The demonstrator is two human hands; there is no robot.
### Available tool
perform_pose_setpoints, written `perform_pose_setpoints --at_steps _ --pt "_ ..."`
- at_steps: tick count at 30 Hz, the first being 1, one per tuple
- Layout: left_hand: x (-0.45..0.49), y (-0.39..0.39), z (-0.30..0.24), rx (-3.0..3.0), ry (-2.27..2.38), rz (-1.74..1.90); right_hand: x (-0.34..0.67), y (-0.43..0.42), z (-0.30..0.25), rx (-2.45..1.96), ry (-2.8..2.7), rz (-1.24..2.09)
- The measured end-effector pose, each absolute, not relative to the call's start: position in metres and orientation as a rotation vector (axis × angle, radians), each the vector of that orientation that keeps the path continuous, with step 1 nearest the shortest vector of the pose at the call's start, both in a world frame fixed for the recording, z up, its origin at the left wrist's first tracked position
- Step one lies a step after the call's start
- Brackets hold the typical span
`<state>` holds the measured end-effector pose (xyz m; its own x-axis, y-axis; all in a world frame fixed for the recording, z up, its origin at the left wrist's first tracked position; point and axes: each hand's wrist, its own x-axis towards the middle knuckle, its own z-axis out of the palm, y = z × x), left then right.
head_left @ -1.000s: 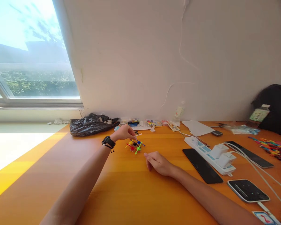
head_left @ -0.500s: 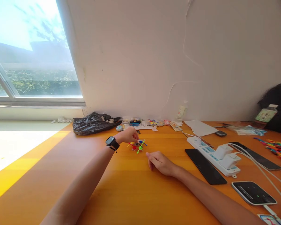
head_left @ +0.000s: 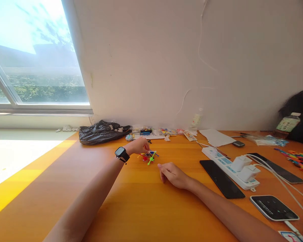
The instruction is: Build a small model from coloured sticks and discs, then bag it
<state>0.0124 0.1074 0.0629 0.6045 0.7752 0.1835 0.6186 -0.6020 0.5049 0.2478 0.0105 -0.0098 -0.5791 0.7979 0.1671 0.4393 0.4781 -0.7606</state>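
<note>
My left hand point(head_left: 139, 146), a dark smartwatch on its wrist, reaches over a small cluster of coloured plastic pieces in the middle of the table. Its fingers point down and are pinched at a small white plastic piece, mostly hidden by the fingertips. Around that sit a red piece point(head_left: 144, 158), a blue piece point(head_left: 155, 154) and a bright green piece point(head_left: 152, 159) with an arrow-like end, close together. My right hand point(head_left: 173, 174) rests on the table just right of the cluster, fingers loosely curled in, with nothing seen in them.
A black plastic bag point(head_left: 103, 132) and small packets point(head_left: 168, 131) line the wall. Rightward lie a dark phone point(head_left: 221, 178), a white power strip point(head_left: 229, 168) with chargers and cables, a black-topped device point(head_left: 274, 207), a bottle point(head_left: 289, 123) and a multicoloured pile point(head_left: 296, 158).
The view has shifted very slightly. Less of the white piece shows beside my left fingertips; both hands keep nearly the same place.
</note>
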Motion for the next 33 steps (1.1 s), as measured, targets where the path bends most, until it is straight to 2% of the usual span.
perform_pose_setpoints --at_steps 5,20,33 --pt "0.011 0.11 0.062 2.525 1.056 0.457 0.248 0.01 -0.01 -1.036 -2.216 0.931" --pt "-0.02 0.119 0.08 2.528 1.18 0.586 0.247 0.009 -0.007 -1.067 -2.209 0.94" --pt "-0.037 0.122 0.084 2.472 1.256 0.559 0.247 0.008 -0.006 -1.047 -2.215 0.922"
